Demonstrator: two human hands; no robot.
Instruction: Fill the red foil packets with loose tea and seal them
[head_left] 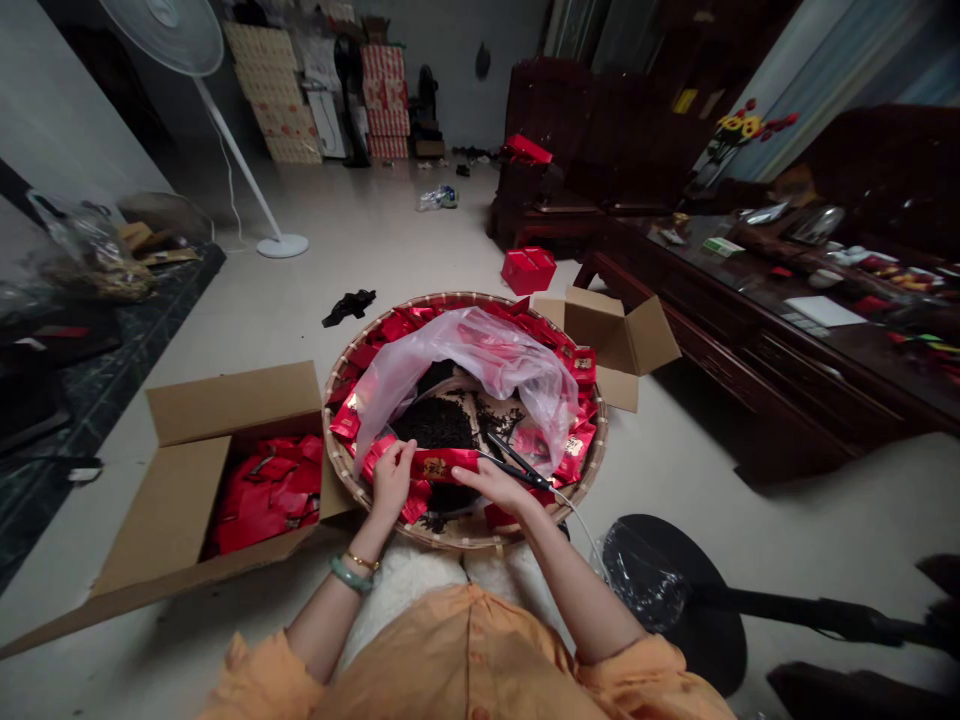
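Observation:
A shiny red packet with gold print [436, 466] is held level between my two hands over a round bamboo tray [463, 538]. My left hand [391, 484] pinches its left end. At the other end, my right hand [491, 482] has its thumb on the front of the packet and its fingers behind. A black tool with two long arms and a white cord [517, 465], like a hair straightener, lies by my right hand, its arms apart. Dark loose tea leaves [435, 420] lie in the tray, partly covered by a pinkish clear plastic bag [472, 345]. Many red packets [349, 412] ring the tray.
An open carton [187, 505] of red packets stands at left, another open carton [626, 335] behind the tray at right. A black stand base [675, 590] is at lower right. Beyond are a red box [529, 270], a white fan [281, 244] and a dark wooden table [750, 330].

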